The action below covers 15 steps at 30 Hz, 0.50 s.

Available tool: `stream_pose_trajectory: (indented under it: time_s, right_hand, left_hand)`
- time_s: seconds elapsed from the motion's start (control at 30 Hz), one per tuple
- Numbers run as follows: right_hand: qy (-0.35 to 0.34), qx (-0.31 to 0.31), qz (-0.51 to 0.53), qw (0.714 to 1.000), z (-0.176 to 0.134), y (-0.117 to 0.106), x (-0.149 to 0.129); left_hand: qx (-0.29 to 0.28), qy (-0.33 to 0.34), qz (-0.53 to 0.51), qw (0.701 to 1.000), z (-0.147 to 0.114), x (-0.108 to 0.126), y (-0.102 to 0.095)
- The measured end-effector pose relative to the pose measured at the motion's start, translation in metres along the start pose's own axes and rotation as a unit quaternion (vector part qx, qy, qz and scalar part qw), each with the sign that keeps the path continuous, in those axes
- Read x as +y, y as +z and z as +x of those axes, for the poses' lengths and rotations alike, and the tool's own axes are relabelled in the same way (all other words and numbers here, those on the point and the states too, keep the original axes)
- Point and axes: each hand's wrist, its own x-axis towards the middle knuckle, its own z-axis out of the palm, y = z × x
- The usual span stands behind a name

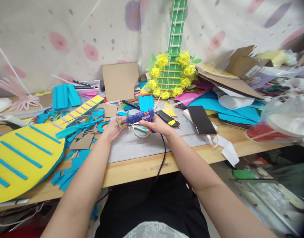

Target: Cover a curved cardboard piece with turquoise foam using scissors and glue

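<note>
The right hand (157, 125) grips a blue glue gun (141, 117), its nozzle end close by the small cardboard piece (121, 123) pinched in the left hand (112, 130). Steady wrists, with fingertips clear of the probably hot nozzle, should help. Scissors (141, 132) lie between the hands; beyond stands a green guitar (175, 49).

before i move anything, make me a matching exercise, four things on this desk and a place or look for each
1. hot glue gun
2. smartphone
3. green guitar
4. yellow guitar-shaped cutout

A. at the back, trimmed with yellow flowers
B. black on top, lying flat
C. at far left, crossed by blue strips
D. in the right hand

Pairs: 1-D, 2-B, 3-A, 4-C
</note>
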Motion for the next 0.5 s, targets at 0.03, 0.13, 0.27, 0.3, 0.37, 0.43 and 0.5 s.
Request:
stream_pose_trajectory:
  time_s: [0.03,0.13,0.27,0.3,0.37,0.43,0.5]
  right_hand:
    - [0.004,-0.001,-0.004,1.000,-0.0003,0.0000,-0.0006]
    - [0.009,-0.003,-0.009,1.000,-0.0009,-0.0002,-0.0020]
    - [0.017,-0.007,-0.011,1.000,-0.0009,-0.0005,-0.0029]
    - [0.019,-0.009,-0.009,1.000,-0.0009,-0.0006,-0.0030]
    - [0.022,-0.012,-0.005,1.000,-0.0009,-0.0008,-0.0031]
    - [0.025,-0.015,-0.005,1.000,-0.0011,-0.0011,-0.0030]
    - [0.030,-0.015,-0.008,0.999,-0.0013,-0.0014,-0.0028]
  left_hand:
    - [-0.005,0.000,-0.001,1.000,-0.0003,0.0004,0.0007]
    - [-0.020,0.000,0.005,1.000,-0.0010,0.0013,0.0015]
    - [-0.022,-0.003,0.013,1.000,-0.0004,0.0013,-0.0003]
    - [-0.022,-0.003,0.016,1.000,0.0000,0.0011,-0.0010]
    - [-0.019,-0.002,0.019,1.000,0.0007,0.0009,-0.0020]
    - [-0.017,-0.004,0.017,1.000,0.0011,0.0007,-0.0027]
    - [-0.015,-0.006,0.014,1.000,0.0011,0.0007,-0.0032]
